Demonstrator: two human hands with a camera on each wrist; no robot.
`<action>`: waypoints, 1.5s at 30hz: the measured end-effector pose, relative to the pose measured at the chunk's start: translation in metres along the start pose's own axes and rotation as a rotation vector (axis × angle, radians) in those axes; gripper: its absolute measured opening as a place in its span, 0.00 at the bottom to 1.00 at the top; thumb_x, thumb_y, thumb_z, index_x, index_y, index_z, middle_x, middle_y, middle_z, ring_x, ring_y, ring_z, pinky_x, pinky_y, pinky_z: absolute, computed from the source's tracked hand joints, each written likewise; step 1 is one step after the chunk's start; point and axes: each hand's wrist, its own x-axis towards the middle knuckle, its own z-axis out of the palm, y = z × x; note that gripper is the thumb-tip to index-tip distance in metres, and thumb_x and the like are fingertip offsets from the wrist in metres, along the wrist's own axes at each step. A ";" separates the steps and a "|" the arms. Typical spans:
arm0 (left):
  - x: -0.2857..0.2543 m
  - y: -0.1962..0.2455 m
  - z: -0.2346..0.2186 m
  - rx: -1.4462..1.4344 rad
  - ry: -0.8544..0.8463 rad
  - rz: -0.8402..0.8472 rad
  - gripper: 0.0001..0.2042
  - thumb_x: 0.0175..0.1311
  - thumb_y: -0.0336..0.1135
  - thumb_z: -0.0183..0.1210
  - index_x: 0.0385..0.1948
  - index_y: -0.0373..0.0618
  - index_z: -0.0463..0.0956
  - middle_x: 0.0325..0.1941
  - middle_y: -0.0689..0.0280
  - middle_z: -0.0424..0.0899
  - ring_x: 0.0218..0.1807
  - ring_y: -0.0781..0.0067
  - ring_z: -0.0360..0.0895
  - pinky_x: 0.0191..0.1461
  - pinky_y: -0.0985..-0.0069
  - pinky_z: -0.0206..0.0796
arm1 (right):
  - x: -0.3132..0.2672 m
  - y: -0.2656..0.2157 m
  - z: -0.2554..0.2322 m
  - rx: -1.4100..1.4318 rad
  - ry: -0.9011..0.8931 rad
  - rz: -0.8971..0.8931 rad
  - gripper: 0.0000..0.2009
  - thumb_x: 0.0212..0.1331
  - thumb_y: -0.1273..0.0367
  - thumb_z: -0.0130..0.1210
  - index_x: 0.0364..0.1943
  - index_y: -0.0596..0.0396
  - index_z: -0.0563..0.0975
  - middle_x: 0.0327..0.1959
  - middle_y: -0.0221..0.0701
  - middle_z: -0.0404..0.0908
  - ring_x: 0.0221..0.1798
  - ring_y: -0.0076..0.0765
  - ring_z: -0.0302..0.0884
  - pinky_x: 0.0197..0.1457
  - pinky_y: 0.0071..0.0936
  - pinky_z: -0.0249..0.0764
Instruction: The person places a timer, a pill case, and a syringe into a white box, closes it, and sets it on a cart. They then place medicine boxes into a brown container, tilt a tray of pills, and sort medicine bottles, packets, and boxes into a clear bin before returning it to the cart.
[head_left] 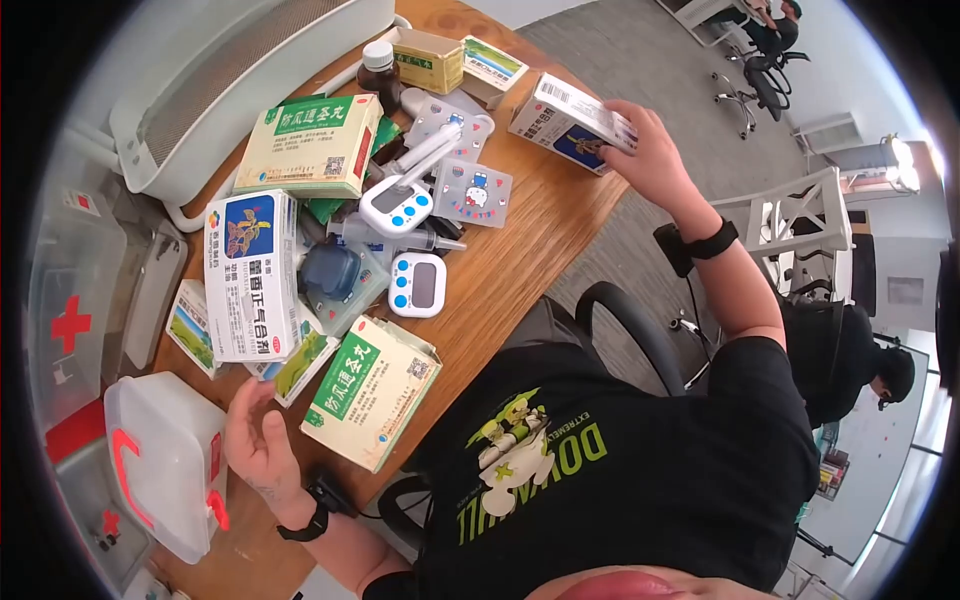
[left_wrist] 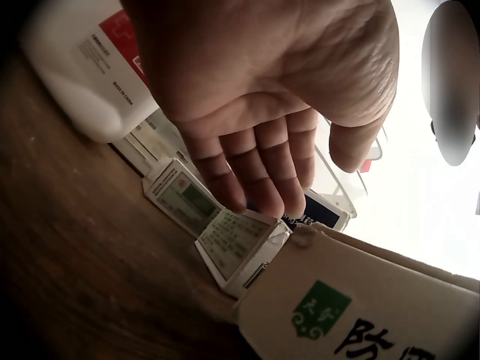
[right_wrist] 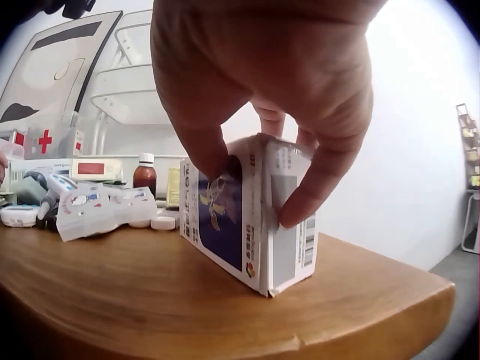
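Observation:
The right hand (head_left: 650, 160) grips a white medicine box with a blue picture panel (head_left: 565, 125) at the table's far right corner; in the right wrist view the box (right_wrist: 251, 217) stands on the wood, thumb on one face and fingers on the other. Above the near left of the table is the left hand (head_left: 262, 445), its fingers slightly bent and holding nothing. It is beside a cream-and-green box (head_left: 372, 395) and a larger white box (head_left: 250, 275). In the left wrist view its fingers (left_wrist: 259, 169) hang over small green-and-white boxes (left_wrist: 236, 244); contact cannot be told.
Mid-table is a pile with white timers (head_left: 418, 284), clear pill cases (head_left: 472, 192), a syringe and another green-and-cream box (head_left: 308, 145). A brown bottle (head_left: 379, 75) stands behind. A white rack (head_left: 240, 90) and a lidded container (head_left: 165, 460) line the left side.

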 end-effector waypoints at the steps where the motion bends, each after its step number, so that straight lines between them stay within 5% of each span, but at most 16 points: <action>1: 0.000 0.000 0.001 0.008 0.000 -0.001 0.20 0.72 0.38 0.60 0.58 0.31 0.76 0.50 0.55 0.84 0.52 0.63 0.80 0.59 0.68 0.72 | 0.004 -0.001 -0.003 0.002 -0.009 0.021 0.31 0.56 0.68 0.64 0.67 0.49 0.71 0.58 0.45 0.76 0.62 0.52 0.76 0.64 0.40 0.74; 11: -0.002 0.007 -0.001 0.006 0.109 0.028 0.17 0.71 0.33 0.58 0.56 0.31 0.76 0.48 0.55 0.85 0.50 0.63 0.81 0.58 0.68 0.72 | 0.020 0.000 -0.010 0.062 -0.083 0.066 0.29 0.52 0.68 0.67 0.63 0.54 0.76 0.53 0.41 0.84 0.55 0.42 0.83 0.60 0.34 0.77; 15: 0.004 0.014 -0.001 0.041 0.121 0.095 0.14 0.67 0.30 0.61 0.51 0.34 0.80 0.43 0.57 0.86 0.46 0.65 0.83 0.56 0.71 0.73 | 0.035 0.023 -0.022 0.219 0.017 -0.083 0.30 0.53 0.73 0.67 0.64 0.59 0.73 0.53 0.39 0.84 0.56 0.33 0.81 0.62 0.30 0.75; 23: 0.006 0.026 0.000 0.036 0.196 0.202 0.13 0.56 0.22 0.63 0.45 0.36 0.81 0.37 0.58 0.86 0.40 0.59 0.84 0.46 0.68 0.75 | 0.132 -0.151 -0.056 0.058 0.060 -0.443 0.31 0.57 0.79 0.60 0.69 0.59 0.68 0.61 0.40 0.78 0.63 0.32 0.75 0.67 0.30 0.70; 25: 0.007 0.029 -0.001 0.065 0.201 0.240 0.12 0.54 0.23 0.64 0.42 0.37 0.81 0.36 0.57 0.86 0.37 0.55 0.83 0.43 0.66 0.74 | 0.160 -0.203 -0.041 0.038 0.058 -0.615 0.31 0.57 0.76 0.62 0.68 0.57 0.70 0.59 0.41 0.79 0.61 0.33 0.76 0.66 0.31 0.71; 32: 0.012 0.028 -0.003 0.132 0.192 0.309 0.13 0.52 0.26 0.66 0.41 0.40 0.82 0.34 0.58 0.85 0.34 0.54 0.81 0.38 0.63 0.73 | 0.281 -0.332 0.039 0.035 -0.078 -0.787 0.31 0.56 0.66 0.65 0.66 0.56 0.72 0.55 0.46 0.83 0.57 0.45 0.81 0.62 0.36 0.75; 45: 0.019 0.018 -0.008 0.174 0.123 0.283 0.11 0.60 0.34 0.66 0.41 0.39 0.82 0.35 0.57 0.86 0.35 0.55 0.83 0.40 0.66 0.75 | 0.406 -0.427 0.183 -0.044 -0.096 -0.925 0.32 0.56 0.64 0.66 0.68 0.53 0.72 0.55 0.49 0.83 0.56 0.50 0.83 0.60 0.40 0.79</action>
